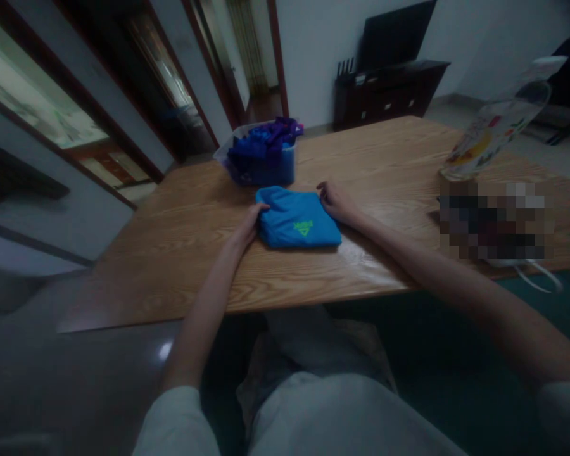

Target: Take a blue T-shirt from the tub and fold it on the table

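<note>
- On the wooden table (180,253), head view: a folded blue garment (298,225) lies flat near the person's edge, a green logo on its upper face. Its long axis runs roughly left to right across the view, slightly skewed.
- Left hand (251,223): set against the garment's left edge, fingers curled onto the fabric at the upper left corner. It presses or lightly pinches the fold; a full grasp cannot be confirmed.
- Right hand (336,201): resting at the upper right corner, fingers bent over the edge of the cloth, in contact. Whether it pinches or merely holds the fabric down cannot be told.
- Governing relation: the garment lies directly between the two hands, each touching an opposite short end; neither is clearly nearer.
- Just beyond the garment, away from the person, stands a clear plastic tub (262,159) filled with blue and purple cloth, near but apart from the folded piece.
- To the right, a tilted printed bag (494,130) stands well apart from both hands.
</note>
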Tool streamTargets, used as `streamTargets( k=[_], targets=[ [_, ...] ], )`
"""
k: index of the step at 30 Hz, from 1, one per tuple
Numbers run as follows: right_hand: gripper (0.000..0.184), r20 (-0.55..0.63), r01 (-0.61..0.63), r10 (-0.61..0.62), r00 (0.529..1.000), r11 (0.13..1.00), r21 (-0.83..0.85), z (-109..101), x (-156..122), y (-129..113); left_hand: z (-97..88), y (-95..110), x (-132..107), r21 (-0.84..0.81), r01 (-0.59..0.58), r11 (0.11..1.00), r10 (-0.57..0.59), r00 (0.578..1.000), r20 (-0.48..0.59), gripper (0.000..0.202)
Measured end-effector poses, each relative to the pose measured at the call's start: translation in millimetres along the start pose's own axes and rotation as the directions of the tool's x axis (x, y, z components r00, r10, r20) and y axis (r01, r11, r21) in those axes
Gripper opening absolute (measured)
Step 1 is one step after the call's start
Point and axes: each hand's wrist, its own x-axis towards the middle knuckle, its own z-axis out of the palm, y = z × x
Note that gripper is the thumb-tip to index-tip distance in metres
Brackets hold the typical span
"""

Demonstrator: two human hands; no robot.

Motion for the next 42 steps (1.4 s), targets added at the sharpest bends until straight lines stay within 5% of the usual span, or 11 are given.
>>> streamTargets(
  k=[5, 11, 16, 20, 22, 24, 34, 39, 42],
  targets=[
    [0.027, 0.077, 0.071, -0.067, 0.995, 0.996, -0.054, 9.7, -0.3, 3.4, 5.6, 2.7, -2.0, -0.105, 0.028, 0.994, -0.022, 0.998, 0.053, 0.051],
    [0.026, 0.125, 0.064, -0.055, 0.991, 0.995, -0.072, 3.9, -0.4, -3.0, 23.9, 6.7, -10.0, 0.358, -0.245, 0.901, 0.269, 0.963, -0.016, 0.036],
    [0.021, 0.133, 0.095, -0.084, 0.987, 0.993, -0.072, 4.1, 0.1, -1.9, 43.9, 35.6, -38.8, 0.592, -0.535, 0.603, 0.511, 0.829, 0.228, 0.024],
    [0.013, 0.18, 0.107, -0.087, 0.98, 0.988, -0.107, 9.3, 1.6, 0.9, 72.4, 56.7, -64.2, 0.566, -0.766, 0.304, 0.552, 0.626, 0.551, 0.027],
    [0.012, 0.2, 0.108, -0.083, 0.976, 0.987, -0.117, 11.2, 2.5, 2.1, 85.3, 59.9, -70.7, 0.521, -0.821, 0.235, 0.537, 0.556, 0.634, 0.031],
    [0.011, 0.208, 0.113, -0.088, 0.974, 0.987, -0.112, 11.4, 2.7, 3.1, 91.2, 58.9, -72.1, 0.506, -0.834, 0.222, 0.525, 0.539, 0.658, 0.032],
    [0.017, 0.203, 0.111, -0.092, 0.975, 0.99, -0.083, 1.5, -1.8, -5.5, 68.1, 45.1, -53.1, 0.616, -0.673, 0.41, 0.555, 0.72, 0.416, 0.03],
    [0.02, 0.216, 0.136, -0.111, 0.97, 0.985, -0.109, -0.5, -0.4, -9.6, 56.3, 34.1, -38.4, 0.715, -0.378, 0.588, 0.501, 0.864, 0.044, 0.03],
    [0.021, 0.216, 0.121, -0.09, 0.972, 0.984, -0.134, 1.2, 1.3, -9.7, 43.4, 25.4, -24.2, 0.73, -0.124, 0.672, 0.328, 0.934, -0.143, 0.033]
  ],
)
